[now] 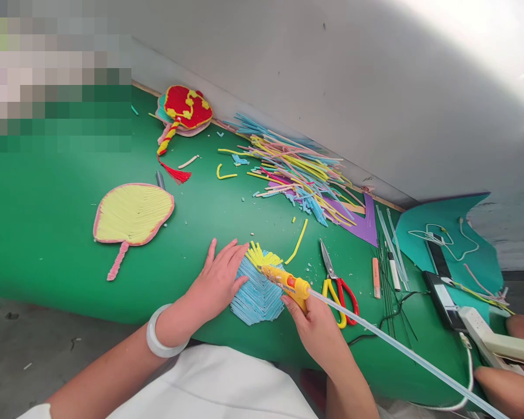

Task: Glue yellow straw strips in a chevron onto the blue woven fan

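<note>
My right hand [317, 326] grips a yellow hot glue gun [283, 279], and a long clear glue stick [388, 340] runs out of its back to the lower right. The nozzle is over a blue fan-shaped piece [259, 299] made of pipe cleaner strips. Short yellow pipe cleaner strips [257, 253] spread out along its top edge. My left hand [220, 276] lies at the left edge of this piece, fingers stretched out and thumb apart, its fingertips beside the yellow strips. One loose yellow strip [297, 241] lies just beyond the piece.
Scissors [332, 279], an orange marker [376, 278] and thin wires [390, 291] lie at right, near a power strip [484, 337] and another person's hand [506, 387]. Behind are piled pipe cleaners [288, 163]; at left, a yellow fan [133, 214] and red fan [187, 107].
</note>
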Demonstrator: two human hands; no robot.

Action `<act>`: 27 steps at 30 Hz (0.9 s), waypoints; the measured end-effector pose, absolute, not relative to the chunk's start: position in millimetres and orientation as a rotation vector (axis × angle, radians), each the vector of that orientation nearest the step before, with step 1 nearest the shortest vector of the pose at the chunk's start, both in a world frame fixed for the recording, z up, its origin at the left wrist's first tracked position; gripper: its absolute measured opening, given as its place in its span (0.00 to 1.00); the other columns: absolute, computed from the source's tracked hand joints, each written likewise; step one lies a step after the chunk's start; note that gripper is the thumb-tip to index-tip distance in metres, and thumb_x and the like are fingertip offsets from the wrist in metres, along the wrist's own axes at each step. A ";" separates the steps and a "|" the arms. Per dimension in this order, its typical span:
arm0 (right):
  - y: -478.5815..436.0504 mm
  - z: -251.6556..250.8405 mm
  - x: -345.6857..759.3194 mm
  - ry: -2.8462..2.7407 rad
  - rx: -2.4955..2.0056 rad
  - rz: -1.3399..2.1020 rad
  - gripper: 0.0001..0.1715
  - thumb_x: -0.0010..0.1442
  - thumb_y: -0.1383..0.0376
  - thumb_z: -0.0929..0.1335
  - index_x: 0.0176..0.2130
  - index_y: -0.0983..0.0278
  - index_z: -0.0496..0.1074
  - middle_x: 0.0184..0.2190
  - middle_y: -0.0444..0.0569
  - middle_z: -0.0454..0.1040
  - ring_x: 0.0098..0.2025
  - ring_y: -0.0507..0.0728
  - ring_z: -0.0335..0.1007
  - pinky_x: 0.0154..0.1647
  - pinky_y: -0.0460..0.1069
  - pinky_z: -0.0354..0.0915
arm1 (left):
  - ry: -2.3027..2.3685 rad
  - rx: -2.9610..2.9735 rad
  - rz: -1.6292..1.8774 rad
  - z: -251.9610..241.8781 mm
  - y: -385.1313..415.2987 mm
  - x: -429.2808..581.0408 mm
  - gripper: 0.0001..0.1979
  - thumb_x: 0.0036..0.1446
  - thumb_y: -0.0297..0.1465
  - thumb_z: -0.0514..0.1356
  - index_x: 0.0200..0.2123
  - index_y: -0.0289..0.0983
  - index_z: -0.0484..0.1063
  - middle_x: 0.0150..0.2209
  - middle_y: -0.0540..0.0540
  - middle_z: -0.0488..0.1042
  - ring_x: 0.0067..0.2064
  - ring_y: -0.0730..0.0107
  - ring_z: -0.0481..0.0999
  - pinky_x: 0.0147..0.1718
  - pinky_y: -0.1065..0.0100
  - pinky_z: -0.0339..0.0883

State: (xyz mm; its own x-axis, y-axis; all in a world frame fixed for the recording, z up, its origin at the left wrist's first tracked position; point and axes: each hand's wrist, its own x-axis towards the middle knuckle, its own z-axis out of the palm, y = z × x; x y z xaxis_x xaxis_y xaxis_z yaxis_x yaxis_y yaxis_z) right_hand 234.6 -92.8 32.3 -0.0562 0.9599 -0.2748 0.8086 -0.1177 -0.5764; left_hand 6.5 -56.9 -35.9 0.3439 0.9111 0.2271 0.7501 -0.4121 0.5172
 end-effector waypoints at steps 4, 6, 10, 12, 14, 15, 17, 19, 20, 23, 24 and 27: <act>-93.5 32.6 235.7 -1.915 -1.994 0.917 0.25 0.66 0.46 0.59 0.43 0.61 0.71 0.37 0.53 0.75 0.38 0.62 0.70 0.39 0.57 0.67 | 1.482 2.298 0.702 -36.3 -57.0 6.7 0.31 0.65 0.31 0.56 0.68 0.40 0.48 0.63 0.38 0.65 0.68 0.55 0.58 0.68 0.39 0.40; -94.2 33.2 236.5 -1.921 -1.995 0.888 0.25 0.66 0.46 0.59 0.42 0.61 0.71 0.36 0.52 0.75 0.37 0.62 0.70 0.38 0.56 0.68 | 1.483 2.296 0.709 -36.6 -57.2 6.8 0.31 0.65 0.31 0.56 0.68 0.40 0.48 0.63 0.38 0.65 0.68 0.55 0.58 0.68 0.39 0.40; -96.6 35.5 239.1 -1.911 -2.008 0.853 0.23 0.65 0.46 0.60 0.41 0.60 0.72 0.33 0.50 0.75 0.33 0.60 0.70 0.33 0.54 0.68 | 1.476 2.285 0.727 -37.0 -57.2 6.7 0.31 0.65 0.31 0.56 0.68 0.41 0.47 0.63 0.38 0.65 0.68 0.55 0.59 0.68 0.39 0.40; -97.3 37.4 241.8 -1.863 -2.032 0.849 0.23 0.64 0.46 0.61 0.40 0.60 0.73 0.29 0.49 0.74 0.30 0.59 0.68 0.29 0.52 0.66 | 1.474 2.285 0.723 -37.1 -57.1 6.5 0.32 0.65 0.31 0.56 0.68 0.41 0.47 0.63 0.38 0.65 0.68 0.55 0.59 0.68 0.39 0.40; -96.9 39.9 246.3 -1.796 -2.038 0.863 0.24 0.63 0.45 0.62 0.39 0.60 0.74 0.25 0.47 0.71 0.26 0.58 0.66 0.25 0.51 0.64 | 1.472 2.285 0.726 -37.0 -57.1 6.4 0.32 0.65 0.31 0.56 0.68 0.41 0.47 0.63 0.38 0.65 0.68 0.55 0.58 0.68 0.40 0.40; -96.1 41.4 249.4 -1.758 -2.034 0.871 0.24 0.62 0.44 0.63 0.38 0.60 0.74 0.24 0.46 0.70 0.25 0.57 0.64 0.24 0.51 0.63 | 1.472 2.284 0.732 -37.0 -57.1 6.4 0.32 0.65 0.31 0.56 0.68 0.41 0.47 0.63 0.38 0.65 0.68 0.55 0.59 0.68 0.40 0.40; -93.5 44.4 257.0 -1.670 -2.038 0.877 0.25 0.61 0.43 0.64 0.39 0.61 0.75 0.23 0.44 0.69 0.23 0.56 0.62 0.22 0.50 0.62 | 1.474 2.281 0.755 -36.9 -57.5 6.5 0.32 0.65 0.31 0.56 0.68 0.42 0.46 0.63 0.38 0.65 0.68 0.55 0.59 0.68 0.39 0.41; -90.3 47.1 265.7 -1.570 -2.081 0.868 0.27 0.59 0.42 0.65 0.41 0.61 0.75 0.23 0.44 0.69 0.22 0.55 0.60 0.22 0.50 0.61 | 1.490 2.277 0.775 -36.9 -58.1 6.8 0.32 0.65 0.31 0.55 0.69 0.42 0.44 0.63 0.37 0.65 0.68 0.54 0.60 0.67 0.39 0.42; -88.9 48.1 269.8 -1.523 -2.108 0.866 0.28 0.58 0.42 0.65 0.42 0.62 0.75 0.22 0.43 0.69 0.22 0.55 0.60 0.22 0.50 0.61 | 1.507 2.274 0.784 -37.0 -58.5 7.0 0.33 0.66 0.31 0.55 0.69 0.42 0.44 0.62 0.37 0.65 0.67 0.53 0.61 0.67 0.38 0.43; -86.8 49.9 278.1 -1.423 -2.154 0.867 0.31 0.58 0.41 0.65 0.44 0.63 0.75 0.23 0.43 0.69 0.23 0.55 0.61 0.23 0.50 0.62 | 1.543 2.283 0.800 -37.6 -59.4 7.7 0.31 0.65 0.32 0.55 0.67 0.40 0.46 0.59 0.35 0.66 0.64 0.52 0.64 0.66 0.38 0.47; -86.8 50.1 279.1 -1.403 -2.156 0.868 0.31 0.58 0.41 0.65 0.46 0.63 0.75 0.23 0.43 0.69 0.23 0.55 0.61 0.24 0.50 0.62 | 1.542 2.295 0.805 -37.9 -59.5 7.9 0.30 0.65 0.32 0.55 0.66 0.38 0.48 0.58 0.34 0.67 0.64 0.53 0.66 0.66 0.38 0.47; -87.9 49.9 278.3 -1.382 -2.153 0.870 0.32 0.59 0.42 0.65 0.49 0.63 0.74 0.24 0.44 0.70 0.24 0.55 0.62 0.25 0.50 0.62 | 1.504 2.322 0.826 -38.6 -59.6 8.1 0.25 0.65 0.31 0.55 0.63 0.38 0.53 0.57 0.35 0.69 0.62 0.53 0.67 0.66 0.37 0.46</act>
